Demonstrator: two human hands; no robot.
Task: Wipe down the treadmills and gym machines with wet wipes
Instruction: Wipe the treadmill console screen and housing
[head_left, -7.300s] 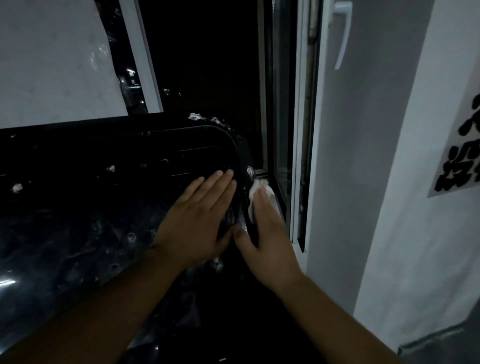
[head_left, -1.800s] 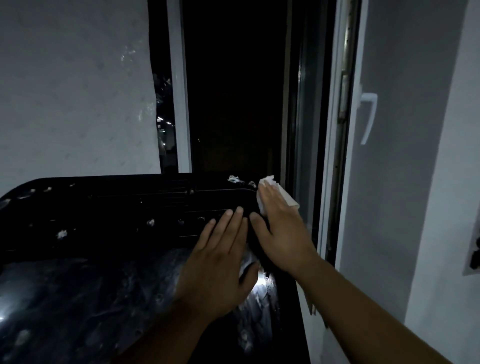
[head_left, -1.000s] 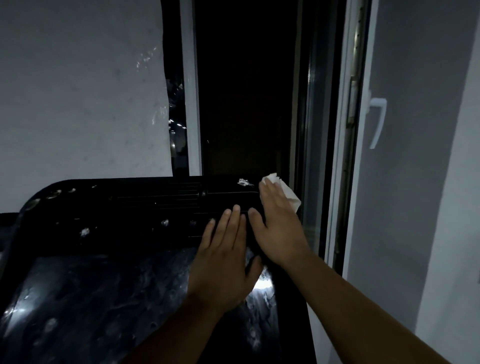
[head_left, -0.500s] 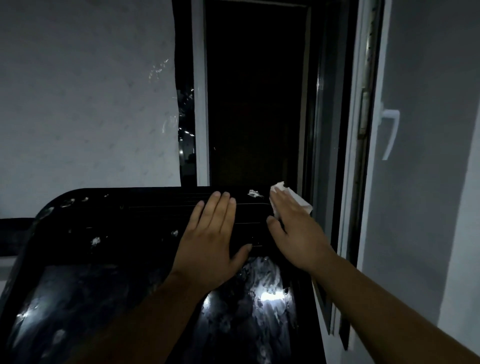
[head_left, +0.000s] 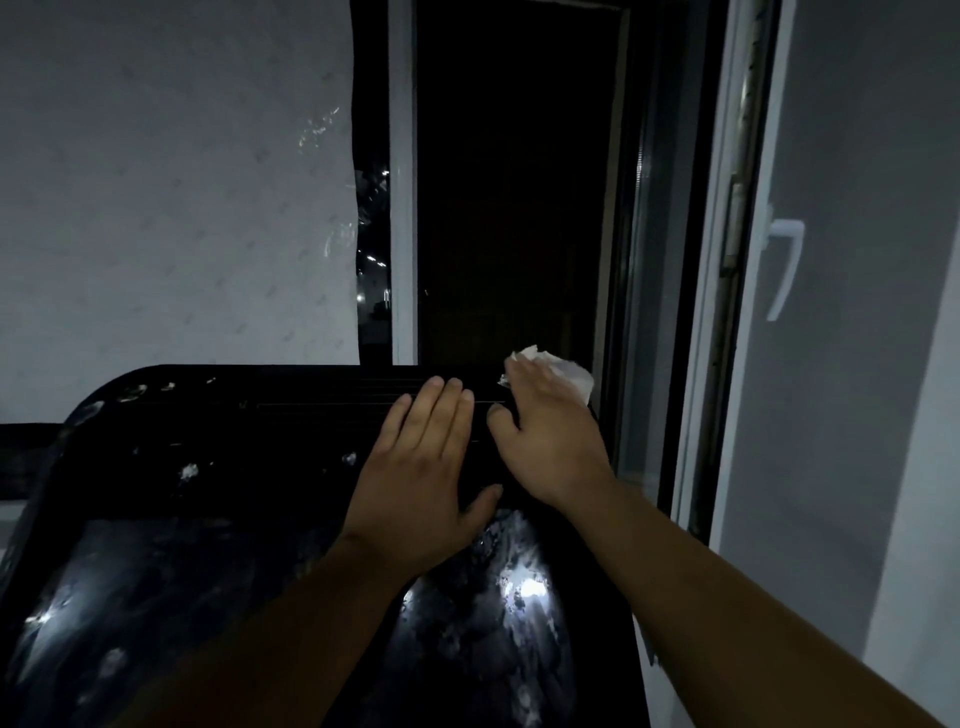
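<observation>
A glossy black treadmill console (head_left: 218, 467) fills the lower left, speckled with pale spots and glare. My left hand (head_left: 421, 478) lies flat on it with straight fingers, just below the ribbed vent strip near its top edge. My right hand (head_left: 545, 431) presses a crumpled white wet wipe (head_left: 566, 371) against the console's top right corner; the wipe sticks out past my fingertips, and most of it is hidden under the palm.
A dark open window (head_left: 514, 182) with a white frame stands right behind the console. Its sash with a white handle (head_left: 784, 265) is swung in on the right. A pale frosted panel (head_left: 171, 182) covers the left. A grey wall is at far right.
Over the earlier frames my right hand slid the wipe from the console's right side up to its top right corner. My left hand followed upward and stays flat beside it.
</observation>
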